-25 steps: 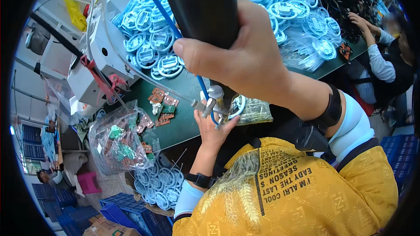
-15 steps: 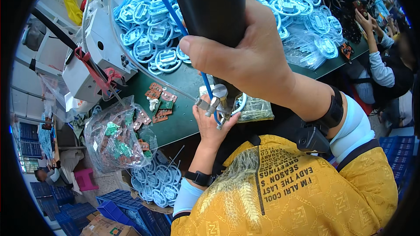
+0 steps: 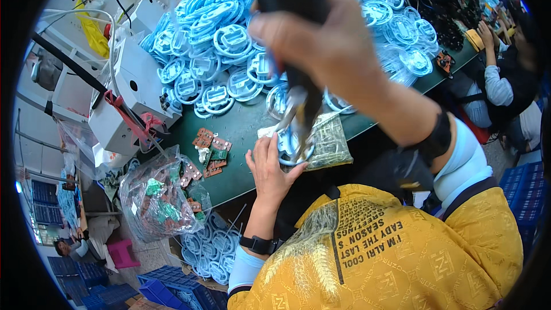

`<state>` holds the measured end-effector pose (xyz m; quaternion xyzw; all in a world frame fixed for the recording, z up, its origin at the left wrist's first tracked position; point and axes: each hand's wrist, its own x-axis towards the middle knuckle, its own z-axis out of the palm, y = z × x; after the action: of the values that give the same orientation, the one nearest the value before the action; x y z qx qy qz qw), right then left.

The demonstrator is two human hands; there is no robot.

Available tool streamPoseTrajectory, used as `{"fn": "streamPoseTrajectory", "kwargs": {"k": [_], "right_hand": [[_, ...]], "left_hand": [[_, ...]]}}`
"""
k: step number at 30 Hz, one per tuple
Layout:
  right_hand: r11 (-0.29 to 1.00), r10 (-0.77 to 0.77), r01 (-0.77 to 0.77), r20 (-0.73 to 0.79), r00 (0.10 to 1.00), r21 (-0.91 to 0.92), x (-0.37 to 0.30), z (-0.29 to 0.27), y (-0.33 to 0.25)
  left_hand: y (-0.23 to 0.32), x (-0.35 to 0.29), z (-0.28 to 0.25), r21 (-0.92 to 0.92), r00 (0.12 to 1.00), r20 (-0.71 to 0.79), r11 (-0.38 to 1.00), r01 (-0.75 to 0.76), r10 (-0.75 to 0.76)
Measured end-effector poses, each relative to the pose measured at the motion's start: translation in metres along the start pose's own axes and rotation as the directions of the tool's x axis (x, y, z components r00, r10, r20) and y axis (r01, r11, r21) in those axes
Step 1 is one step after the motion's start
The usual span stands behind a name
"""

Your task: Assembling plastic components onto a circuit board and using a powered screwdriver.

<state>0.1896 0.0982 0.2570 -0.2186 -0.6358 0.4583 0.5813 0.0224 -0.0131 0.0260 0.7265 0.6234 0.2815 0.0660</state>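
Observation:
My right hand [image 3: 330, 43], smeared by motion, is wrapped round a black electric screwdriver [image 3: 290, 0] held upright. The lower end of the tool is blurred and stands over a light blue ring-shaped plastic part [image 3: 283, 156]; whether the bit touches it I cannot tell. My left hand [image 3: 268, 175] steadies this part, its fingers along the left side and its thumb at the near edge. Under and beside the part, a plastic-wrapped pad [image 3: 334, 144] lies at the front edge of the green table [image 3: 241, 163].
A big heap of light blue ring parts [image 3: 229, 40] covers the table's far side. To the left are small brown and green circuit boards [image 3: 215, 155], a clear bag of boards [image 3: 163, 201] and a white machine [image 3: 123, 92]. Another person [image 3: 499, 80] sits at the right.
My right hand and the screwdriver have moved up and away in the picture. The ring part under the tool shows more clearly. My left hand remains beside it, its fingers now more visible.

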Motion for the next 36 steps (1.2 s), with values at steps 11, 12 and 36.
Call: {"fn": "streamPoseTrajectory", "kwargs": {"k": [11, 12, 36], "right_hand": [[0.996, -0.016, 0.015, -0.004, 1.0, -0.086, 0.026, -0.031, 0.024], [0.997, 0.003, -0.004, -0.019, 1.0, -0.075, 0.025, -0.028, 0.025], [0.927, -0.264, 0.246, -0.026, 0.964, -0.282, 0.059, -0.037, 0.038]], "left_hand": [[0.034, 0.037, 0.025, 0.071, 0.972, 0.101, 0.972, -0.222, 0.214], [0.032, 0.035, 0.028, 0.041, 0.968, 0.086, 0.97, -0.241, 0.237], [0.02, 0.027, -0.003, -0.013, 0.969, 0.023, 0.97, -0.244, 0.245]]}}
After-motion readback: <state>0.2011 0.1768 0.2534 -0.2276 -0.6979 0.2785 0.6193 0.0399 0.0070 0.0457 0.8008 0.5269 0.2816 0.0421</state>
